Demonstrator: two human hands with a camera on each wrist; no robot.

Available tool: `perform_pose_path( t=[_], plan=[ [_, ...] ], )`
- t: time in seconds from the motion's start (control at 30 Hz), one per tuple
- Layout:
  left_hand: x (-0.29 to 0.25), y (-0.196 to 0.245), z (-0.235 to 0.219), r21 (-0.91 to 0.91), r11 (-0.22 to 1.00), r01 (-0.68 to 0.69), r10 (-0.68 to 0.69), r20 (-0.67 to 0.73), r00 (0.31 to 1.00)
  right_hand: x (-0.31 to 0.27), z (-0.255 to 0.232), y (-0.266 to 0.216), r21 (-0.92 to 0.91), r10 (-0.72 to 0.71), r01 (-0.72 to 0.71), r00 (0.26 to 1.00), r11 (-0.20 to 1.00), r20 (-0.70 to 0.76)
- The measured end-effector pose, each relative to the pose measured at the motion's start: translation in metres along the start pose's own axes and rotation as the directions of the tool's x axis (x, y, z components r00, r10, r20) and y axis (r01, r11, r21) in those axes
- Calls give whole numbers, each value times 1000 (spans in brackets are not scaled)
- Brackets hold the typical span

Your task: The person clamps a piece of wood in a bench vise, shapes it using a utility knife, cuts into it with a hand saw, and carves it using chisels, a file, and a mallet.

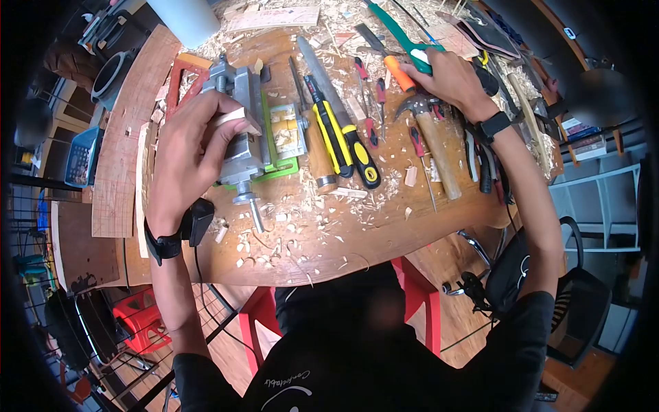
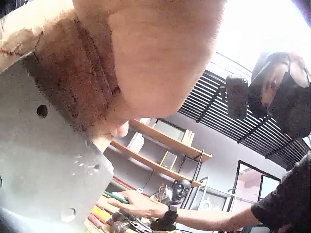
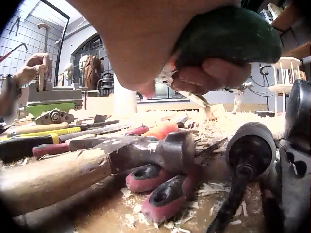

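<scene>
My left hand (image 1: 189,154) pinches a small pale wood block (image 1: 233,118) between thumb and fingers, over the grey metal vise (image 1: 244,93). In the left wrist view that hand fills the upper part, close beside the vise's grey side (image 2: 43,141). Across the bench, my right hand (image 1: 453,79) grips a long green tool (image 1: 395,27) by its green and white handle. The right wrist view shows fingers curled round the dark green handle (image 3: 228,39). Nearest to this hand lie an orange-handled chisel (image 1: 399,74) and a claw hammer (image 1: 432,144).
Wood shavings lie over the bench (image 1: 329,264). A yellow-black knife (image 1: 333,137), a file (image 1: 319,69) and several red-black small tools lie between the hands. Pliers (image 1: 484,165) lie at the right. A white cylinder (image 1: 184,20) stands at the back left.
</scene>
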State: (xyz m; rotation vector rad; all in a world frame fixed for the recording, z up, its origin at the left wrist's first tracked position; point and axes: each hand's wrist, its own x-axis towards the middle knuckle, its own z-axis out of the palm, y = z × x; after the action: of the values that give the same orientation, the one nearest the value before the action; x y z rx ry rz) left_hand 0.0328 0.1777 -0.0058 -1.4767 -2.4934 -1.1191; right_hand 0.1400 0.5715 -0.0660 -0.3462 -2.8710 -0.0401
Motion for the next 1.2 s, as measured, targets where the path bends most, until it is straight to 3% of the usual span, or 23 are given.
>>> perform_pose_path(
  t=[0.2, 0.4, 0.47, 0.53, 0.63, 0.67, 0.73, 0.8, 0.9, 0.93, 1.0, 1.07, 1.13, 1.17, 1.2],
  plan=[
    [-7, 4, -2, 22, 1000, -1, 1, -38, 999, -4, 12, 11, 165, -28, 27, 1000, 986, 5],
    [-9, 8, -2, 151, 988, -32, 40, -50, 998, -9, 17, 36, 12, -2, 3, 998, 1000, -69],
    [-9, 5, -1, 164, 985, -57, 67, -59, 996, -8, 23, 41, -11, -45, 44, 988, 999, -150],
    [-9, 3, 0, 176, 981, -79, 93, -69, 993, -4, 23, 40, -172, -171, 131, 954, 976, -245],
    [-10, 4, 2, 197, 978, -68, 85, -79, 993, 5, 14, 26, -22, -67, 64, 989, 998, -135],
    [-10, 5, 3, 215, 974, -77, 99, -89, 991, 9, 13, 17, -18, -65, 63, 989, 998, -133],
    [-10, 5, 3, 237, 967, -90, 116, -98, 988, 20, 12, -4, 46, -87, 86, 996, 995, 16],
    [-11, 3, 3, 244, 966, -86, 115, -106, 988, 26, 23, -23, -45, -108, 107, 994, 993, -27],
    [-12, 3, 4, 268, 958, -101, 135, -114, 984, 40, 62, -45, -410, -64, -59, 958, 910, -280],
    [-12, 3, 3, 270, 958, -98, 134, -118, 984, 42, 74, -52, -410, -68, -57, 957, 910, -283],
    [-13, 5, 2, 313, 941, -127, 168, -108, 980, 46, 89, -61, -513, 45, -194, 957, 836, -288],
    [-16, 3, 1, 320, 938, -133, 180, -122, 976, 49, 83, -67, -567, 54, -188, 968, 802, -244],
    [-18, 1, -1, 342, 928, -148, 195, -107, 975, 55, 72, -71, -424, 291, -244, 956, 872, 47],
    [-19, 0, -1, 342, 929, -143, 191, -110, 975, 57, 68, -72, -424, 286, -240, 957, 873, 48],
    [-20, 0, -1, 360, 920, -155, 205, -105, 973, 58, 64, -71, -407, 256, -170, 952, 897, 168]
  ],
)
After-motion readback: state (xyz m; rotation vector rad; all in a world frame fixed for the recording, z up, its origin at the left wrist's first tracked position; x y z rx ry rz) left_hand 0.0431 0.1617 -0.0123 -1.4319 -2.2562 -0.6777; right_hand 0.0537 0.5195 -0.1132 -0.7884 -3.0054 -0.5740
